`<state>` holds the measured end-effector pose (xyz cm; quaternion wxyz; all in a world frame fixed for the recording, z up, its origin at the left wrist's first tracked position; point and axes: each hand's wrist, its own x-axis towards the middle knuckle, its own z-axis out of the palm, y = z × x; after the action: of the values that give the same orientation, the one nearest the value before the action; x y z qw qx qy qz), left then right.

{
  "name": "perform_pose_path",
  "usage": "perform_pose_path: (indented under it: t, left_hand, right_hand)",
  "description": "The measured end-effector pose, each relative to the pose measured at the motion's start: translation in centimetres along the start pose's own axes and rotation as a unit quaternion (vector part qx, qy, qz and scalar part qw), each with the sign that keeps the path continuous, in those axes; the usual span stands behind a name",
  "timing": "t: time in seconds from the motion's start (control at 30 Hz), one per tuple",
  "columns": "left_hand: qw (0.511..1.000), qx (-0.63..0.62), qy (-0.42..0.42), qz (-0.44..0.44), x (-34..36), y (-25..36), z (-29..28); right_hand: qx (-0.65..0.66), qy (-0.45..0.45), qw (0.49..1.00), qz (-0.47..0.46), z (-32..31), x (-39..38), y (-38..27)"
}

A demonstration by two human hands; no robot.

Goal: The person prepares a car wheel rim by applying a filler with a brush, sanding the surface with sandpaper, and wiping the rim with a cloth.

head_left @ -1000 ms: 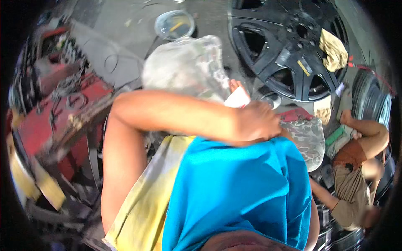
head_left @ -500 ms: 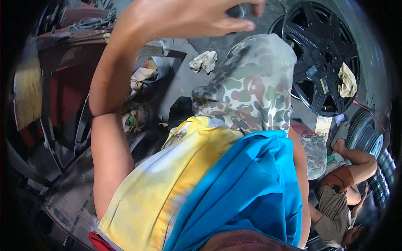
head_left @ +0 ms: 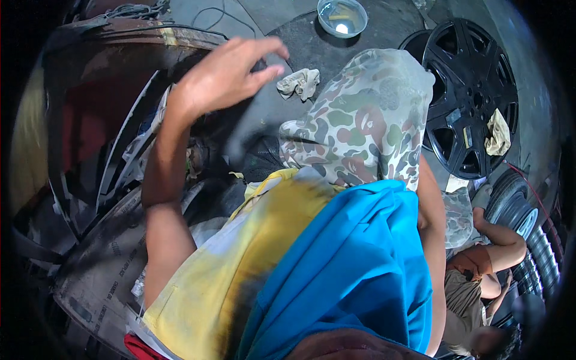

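Observation:
My left hand (head_left: 231,78) reaches out over the floor at the upper left, slightly blurred. Its fingers and thumb curve apart, with nothing visible between them. Closest to its fingertips is a crumpled pale rag (head_left: 298,84) on the dark floor, not touched. Farther off to the right stands a metal bowl (head_left: 342,17) of liquid with yellowish pieces in it. My right arm runs down beside my camouflage-covered leg (head_left: 366,114), and the hand itself is hidden. A black multi-spoke wheel rim (head_left: 471,96) leans to the right of that leg, with a beige cloth (head_left: 497,133) on it.
A second rim sits partly behind the black one. At the lower right a person (head_left: 480,288) sits near a tyre (head_left: 510,201). Worn panels and metal pieces crowd the left, above a flattened cardboard box (head_left: 102,276). A thin cable (head_left: 225,13) crosses the floor at the top.
My left hand has drawn back leftward and down, away from the bowl, which now shows whole. The view has shifted slightly.

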<state>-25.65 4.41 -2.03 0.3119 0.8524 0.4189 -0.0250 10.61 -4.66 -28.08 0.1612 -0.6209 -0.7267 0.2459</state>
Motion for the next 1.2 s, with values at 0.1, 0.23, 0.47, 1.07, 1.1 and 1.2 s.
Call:
perform_pose_path:
  t: [0.1, 0.23, 0.47, 1.07, 1.1, 1.2]
  left_hand:
    - [0.995, -0.043, -0.050, -0.079, -2.8, -2.7, 4.5]
    - [0.954, -0.061, -0.164, -0.242, -8.1, -8.7, 10.3]
    - [0.914, -0.045, -0.019, -0.402, -14.4, -17.5, 19.0]
    - [0.891, 0.079, -0.130, -0.427, -12.2, -25.8, 20.6]
    - [0.895, 0.124, -0.101, -0.417, -15.1, -25.7, 21.8]
    - [0.922, 0.146, -0.037, -0.357, -13.8, -23.5, 22.1]
  right_hand:
    - [0.001, -0.007, 1.000, -0.012, 0.5, 1.7, -0.1]
    - [0.004, -0.017, 0.999, -0.027, 1.3, 3.9, -0.2]
    - [0.028, -0.037, 0.996, -0.079, 3.6, 9.0, 0.0]
    - [-0.049, 0.044, 0.998, 0.016, 6.9, 7.1, -2.7]
    - [-0.039, -0.015, 0.998, 0.052, 6.0, 7.2, -5.0]
    - [-0.001, 0.075, 0.997, 0.028, 7.1, 6.2, -1.7]
